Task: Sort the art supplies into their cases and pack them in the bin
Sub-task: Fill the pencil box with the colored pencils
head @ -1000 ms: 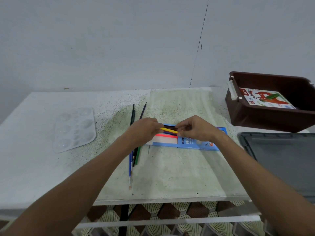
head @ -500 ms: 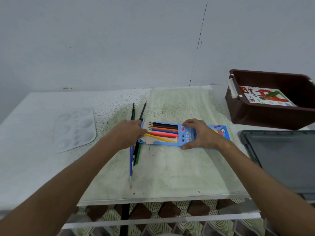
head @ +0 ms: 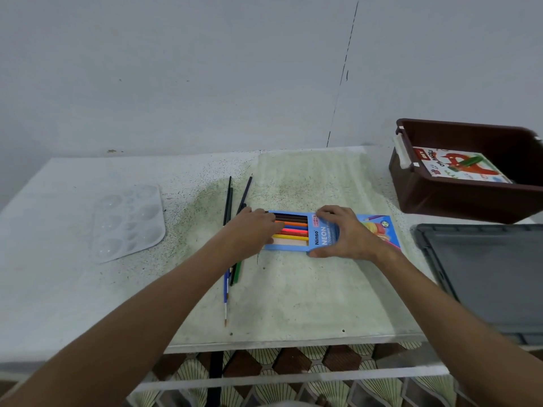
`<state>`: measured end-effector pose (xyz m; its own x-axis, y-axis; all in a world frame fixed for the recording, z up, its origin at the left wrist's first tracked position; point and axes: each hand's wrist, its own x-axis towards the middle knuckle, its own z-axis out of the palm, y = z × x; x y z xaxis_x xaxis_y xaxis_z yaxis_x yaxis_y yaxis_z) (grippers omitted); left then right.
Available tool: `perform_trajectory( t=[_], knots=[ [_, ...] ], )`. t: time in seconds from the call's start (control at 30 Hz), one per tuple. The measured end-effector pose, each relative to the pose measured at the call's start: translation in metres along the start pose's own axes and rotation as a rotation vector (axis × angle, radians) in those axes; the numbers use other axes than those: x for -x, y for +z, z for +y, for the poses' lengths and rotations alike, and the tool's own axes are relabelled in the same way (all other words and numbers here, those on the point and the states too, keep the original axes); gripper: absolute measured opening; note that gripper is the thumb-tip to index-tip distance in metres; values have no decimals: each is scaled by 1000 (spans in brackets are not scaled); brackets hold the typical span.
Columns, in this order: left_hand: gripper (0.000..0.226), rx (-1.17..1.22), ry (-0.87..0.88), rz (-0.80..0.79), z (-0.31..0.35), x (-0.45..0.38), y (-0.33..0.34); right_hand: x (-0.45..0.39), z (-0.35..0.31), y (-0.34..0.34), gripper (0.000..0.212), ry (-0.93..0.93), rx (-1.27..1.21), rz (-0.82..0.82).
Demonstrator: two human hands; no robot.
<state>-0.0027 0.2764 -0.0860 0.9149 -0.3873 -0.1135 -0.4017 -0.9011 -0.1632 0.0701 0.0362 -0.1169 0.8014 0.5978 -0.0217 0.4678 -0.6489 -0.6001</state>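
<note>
At mid-table, my right hand [head: 348, 235] lies spread flat on the pencil box [head: 332, 232], pinning it; my left hand [head: 252, 230], fingers loosely curled, nudges the pencils [head: 293, 227] inside. The card box looks light and bendable, best lifted by its long edges.

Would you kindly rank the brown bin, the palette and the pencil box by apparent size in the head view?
1. Brown bin, partly cut off by the frame edge.
2. Palette and pencil box: too similar to rank; hands cover part of the box.
</note>
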Motion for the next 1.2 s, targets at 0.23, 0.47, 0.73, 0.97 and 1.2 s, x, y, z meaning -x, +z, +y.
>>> perform_trajectory(
  t=[0.23, 0.47, 0.73, 0.97, 1.2],
  knots=[
    [26, 461, -102, 115, 0, -1, 7, 5, 1, 6, 91, -31, 4, 74],
    [29, 111, -18, 196, -8, 6, 22, 6, 1, 10, 87, -53, 15, 111],
    [19, 254, 30, 72, 6, -18, 14, 2, 3, 8, 88, -30, 28, 86],
    [19, 411, -79, 103, -10, -4, 20, 3, 5, 6, 90, 15, 23, 37],
    [25, 375, -97, 181, 4, -4, 25, 4, 7, 1, 89, 15, 28, 72]
  ],
)
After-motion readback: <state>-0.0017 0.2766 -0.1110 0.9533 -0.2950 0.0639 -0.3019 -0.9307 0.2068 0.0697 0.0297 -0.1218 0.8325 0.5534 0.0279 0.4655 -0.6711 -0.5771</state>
